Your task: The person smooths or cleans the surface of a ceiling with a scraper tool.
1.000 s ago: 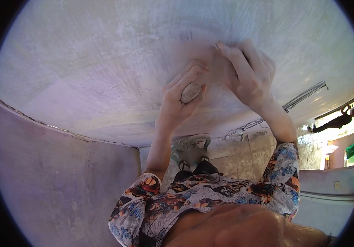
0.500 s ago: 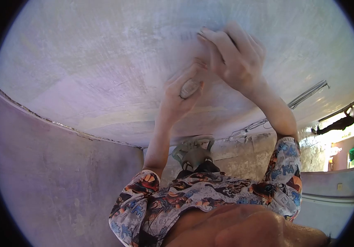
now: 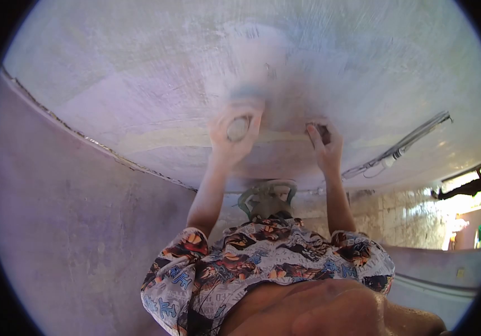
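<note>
My left hand [image 3: 222,137] is wrapped round the rounded, pale handle end [image 3: 238,129] of a hand tool, close against the plastered surface [image 3: 156,73]. The tool's working part is blurred and mostly hidden beyond the fingers. To its right, my right hand [image 3: 333,148] is closed, thumb bent toward the curled fingers, near the same surface. Something small and dark [image 3: 323,133] shows between that thumb and the fingers; I cannot tell what it is. Whitish haze and scuffed streaks show on the plaster above both hands.
Cables with a light bulb [image 3: 389,161] run along the surface at right. A greenish plastic chair [image 3: 246,203] shows below my hands. A purplish wall [image 3: 83,224] meets the plaster along a cracked edge at left. Another person [image 3: 467,187] stands by the bright opening far right.
My right hand has come down and away from the left hand, and its fingers have curled in. The left hand has shifted slightly lower, still holding the tool. The view has tilted a little.
</note>
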The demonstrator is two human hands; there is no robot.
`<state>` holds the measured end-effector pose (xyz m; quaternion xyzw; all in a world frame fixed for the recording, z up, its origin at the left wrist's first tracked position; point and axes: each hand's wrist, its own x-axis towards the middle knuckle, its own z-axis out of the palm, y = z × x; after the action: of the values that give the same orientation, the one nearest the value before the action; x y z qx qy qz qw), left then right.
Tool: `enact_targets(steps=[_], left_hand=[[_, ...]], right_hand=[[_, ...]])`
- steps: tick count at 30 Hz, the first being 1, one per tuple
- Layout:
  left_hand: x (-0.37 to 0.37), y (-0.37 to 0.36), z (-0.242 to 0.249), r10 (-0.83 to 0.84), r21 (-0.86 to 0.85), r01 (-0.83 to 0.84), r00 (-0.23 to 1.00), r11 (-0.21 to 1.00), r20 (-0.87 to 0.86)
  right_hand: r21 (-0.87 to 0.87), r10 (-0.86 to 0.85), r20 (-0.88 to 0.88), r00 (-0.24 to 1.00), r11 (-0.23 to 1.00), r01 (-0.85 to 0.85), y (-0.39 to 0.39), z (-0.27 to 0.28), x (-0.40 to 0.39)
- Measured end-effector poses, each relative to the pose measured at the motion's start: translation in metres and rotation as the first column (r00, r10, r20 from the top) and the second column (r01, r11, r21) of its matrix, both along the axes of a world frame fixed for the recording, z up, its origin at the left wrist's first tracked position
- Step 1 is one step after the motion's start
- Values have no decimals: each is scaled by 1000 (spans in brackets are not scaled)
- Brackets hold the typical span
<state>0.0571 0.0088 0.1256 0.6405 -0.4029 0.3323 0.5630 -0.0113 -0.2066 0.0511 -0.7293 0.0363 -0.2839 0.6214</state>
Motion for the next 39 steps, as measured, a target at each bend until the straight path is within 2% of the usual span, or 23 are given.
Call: enact_targets(steps=[1,3,5,7,9,10,11,13,15,16,18,19,20,21,24,27,30,32,34,35,37,38,39], left_hand=[[-5,8,-22,-8,-33,8,1000,999,-14],[-19,14,-33,-1,-52,0,1000,999,-15],[-34,14,-18,-165,179,168,986,969,-30],[-39,5,-16,-185,274,177,983,945,4],[-43,-4,-14,-206,365,179,978,914,36],[-46,-11,-12,-261,465,196,962,863,79],[-49,-14,-11,-319,561,206,942,802,110],[-51,-12,-11,-324,624,173,936,762,136],[-54,-15,-13,-329,679,135,930,721,164],[-57,-16,-17,-323,695,107,927,711,188],[-59,-19,-23,-311,715,72,927,696,210],[-62,-23,-23,-291,733,31,929,680,230],[-63,-23,-26,-271,750,-9,929,662,251],[-64,-25,-31,-264,754,-14,932,657,247],[-69,-19,-45,-226,713,-40,935,700,274],[-78,-13,-45,-220,733,-71,931,676,293],[-82,-15,-26,-238,799,-63,938,598,252],[-71,-6,5,-281,797,162,960,581,10],[-44,4,28,-85,719,-20,990,695,110],[-30,2,35,164,611,-249,968,752,193],[12,-6,44,555,432,-619,784,656,279],[33,-5,43,683,373,-746,661,552,312],[41,-8,43,690,368,-751,655,549,308]], right_hand=[[9,18,16,1000,1000,-18,11,-1,-4],[459,277,-3,961,854,-244,26,-1,-10],[451,418,-72,905,823,-344,33,-6,-13],[442,538,-155,828,788,-429,32,-13,-17],[422,799,-75,596,567,-707,36,-28,-14],[423,805,-67,590,558,-714,35,-32,-15],[551,817,-42,575,499,-669,35,-36,-20],[667,832,-12,554,419,-616,36,-38,-23],[457,800,35,599,520,-722,30,-34,-25],[459,806,36,591,512,-726,27,-36,-23],[176,815,120,567,545,-820,20,-40,-19],[183,819,124,560,536,-824,14,-39,-22],[592,843,47,536,408,-695,12,-39,-24],[883,878,-10,478,232,-407,10,-40,-25],[835,906,17,424,220,-505,16,-48,-19],[784,876,66,477,250,-567,27,-31,-26],[746,909,68,411,227,-626,3,-59,-17],[740,892,59,449,262,-619,-2,-50,-18],[652,879,-36,475,381,-655,-7,-39,-14],[652,882,-41,470,381,-656,-10,-35,-13],[482,864,-9,503,444,-755,-15,-28,-10],[478,868,-13,496,442,-759,-16,-28,-8],[449,864,-4,504,451,-771,-17,-29,-6]])
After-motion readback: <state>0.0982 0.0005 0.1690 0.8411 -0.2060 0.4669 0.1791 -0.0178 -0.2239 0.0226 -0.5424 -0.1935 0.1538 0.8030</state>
